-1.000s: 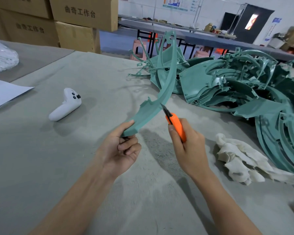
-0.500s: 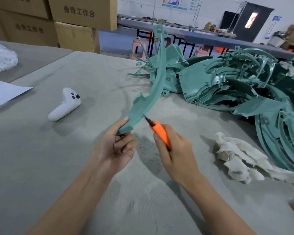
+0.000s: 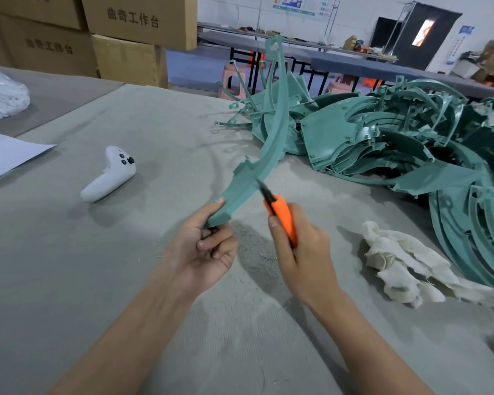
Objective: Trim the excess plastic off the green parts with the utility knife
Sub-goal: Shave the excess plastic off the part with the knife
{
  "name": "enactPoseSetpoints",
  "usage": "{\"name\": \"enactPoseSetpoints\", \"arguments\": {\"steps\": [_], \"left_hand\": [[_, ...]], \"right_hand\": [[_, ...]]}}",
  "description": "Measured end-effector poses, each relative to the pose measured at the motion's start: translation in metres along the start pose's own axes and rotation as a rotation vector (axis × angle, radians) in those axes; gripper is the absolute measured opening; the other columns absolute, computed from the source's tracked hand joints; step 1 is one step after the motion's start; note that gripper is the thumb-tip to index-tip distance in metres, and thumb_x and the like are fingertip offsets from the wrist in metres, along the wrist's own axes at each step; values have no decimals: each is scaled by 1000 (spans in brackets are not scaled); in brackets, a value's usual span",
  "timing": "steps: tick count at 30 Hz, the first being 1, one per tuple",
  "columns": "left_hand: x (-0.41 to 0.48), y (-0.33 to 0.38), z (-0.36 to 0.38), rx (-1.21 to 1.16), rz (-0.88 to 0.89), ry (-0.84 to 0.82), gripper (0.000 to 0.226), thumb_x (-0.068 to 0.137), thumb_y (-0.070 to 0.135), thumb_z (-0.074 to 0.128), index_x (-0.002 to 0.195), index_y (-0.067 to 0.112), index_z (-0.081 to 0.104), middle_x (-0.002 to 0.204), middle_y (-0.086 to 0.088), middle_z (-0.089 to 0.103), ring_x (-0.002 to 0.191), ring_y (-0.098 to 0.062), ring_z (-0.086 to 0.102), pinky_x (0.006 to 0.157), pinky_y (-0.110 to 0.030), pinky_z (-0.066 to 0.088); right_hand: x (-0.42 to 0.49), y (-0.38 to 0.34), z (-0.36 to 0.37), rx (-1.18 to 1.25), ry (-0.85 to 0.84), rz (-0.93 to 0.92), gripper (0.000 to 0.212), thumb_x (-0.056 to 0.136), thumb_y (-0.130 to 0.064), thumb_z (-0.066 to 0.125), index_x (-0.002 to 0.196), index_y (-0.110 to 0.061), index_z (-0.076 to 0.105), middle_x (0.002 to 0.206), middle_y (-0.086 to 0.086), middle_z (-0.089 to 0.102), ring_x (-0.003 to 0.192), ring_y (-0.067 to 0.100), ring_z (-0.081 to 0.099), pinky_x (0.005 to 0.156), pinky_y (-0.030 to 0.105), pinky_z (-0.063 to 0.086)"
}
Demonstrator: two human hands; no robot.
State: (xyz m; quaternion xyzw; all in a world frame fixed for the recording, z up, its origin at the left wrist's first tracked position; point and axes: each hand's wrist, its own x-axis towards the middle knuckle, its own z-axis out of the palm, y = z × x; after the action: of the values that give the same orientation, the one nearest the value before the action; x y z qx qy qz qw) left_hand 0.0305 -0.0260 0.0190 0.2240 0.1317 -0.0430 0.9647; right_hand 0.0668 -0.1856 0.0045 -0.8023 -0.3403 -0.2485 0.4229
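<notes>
the left hand is wrapped tight around the bottom end of a long curved green part, with the thumb on top and the fingers curled under. the part goes up and away from that grip, bending like a bow over the gray table. the right hand is closed around an orange utility knife. its dark blade tip touches the right edge of the green part, just above the left hand's grip.

this looks like the cutting step: the blade is on the edge, shaving off the extra plastic. tiny bits lie on the table under both hands.

next, the knife likely needs to slide along that edge, away from the left hand's fingers, while the left hand keeps the part from wobbling.

beyond the knife hand is a big pile of green parts. a white rag lies right of the knife hand.
</notes>
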Motion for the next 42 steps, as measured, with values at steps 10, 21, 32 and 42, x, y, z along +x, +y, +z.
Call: {"name": "enactPoseSetpoints", "arguments": {"steps": [10, 21, 32, 42], "left_hand": [[-1, 0, 0, 40, 20, 0, 20, 74, 15, 66, 63, 17, 49, 45, 9, 34, 25, -6, 25, 39, -18, 13], [1, 5, -2, 17, 35, 23, 13, 77, 18, 63, 72, 14, 51, 44, 9, 32, 25, -7, 26, 35, -17, 17], [1, 2, -2, -17, 7, 9, 14, 74, 16, 66, 68, 13, 54, 46, 9, 38, 25, -6, 26, 35, -17, 16], [1, 3, 0, 53, 44, 32, 19, 75, 16, 65, 57, 13, 58, 41, 6, 38, 25, -6, 25, 40, -18, 13]], "right_hand": [[11, 11, -11, -182, 214, 100, 38, 102, -36, 38, 116, -7, 58, 66, -12, 42, 50, 0, 37, 47, 22, 32], [-4, 2, 2, -146, 25, -81, 33, 99, -25, 49, 126, -8, 59, 80, -13, 47, 56, 9, 45, 49, 28, 42], [1, 5, 4, 35, 61, 76, 7, 102, -22, 48, 108, -26, 50, 58, -13, 39, 46, 6, 42, 46, 9, 28], [4, 7, 2, -19, 90, 55, 21, 101, -31, 42, 113, -19, 54, 60, -13, 39, 48, 10, 43, 46, 12, 29]]}}
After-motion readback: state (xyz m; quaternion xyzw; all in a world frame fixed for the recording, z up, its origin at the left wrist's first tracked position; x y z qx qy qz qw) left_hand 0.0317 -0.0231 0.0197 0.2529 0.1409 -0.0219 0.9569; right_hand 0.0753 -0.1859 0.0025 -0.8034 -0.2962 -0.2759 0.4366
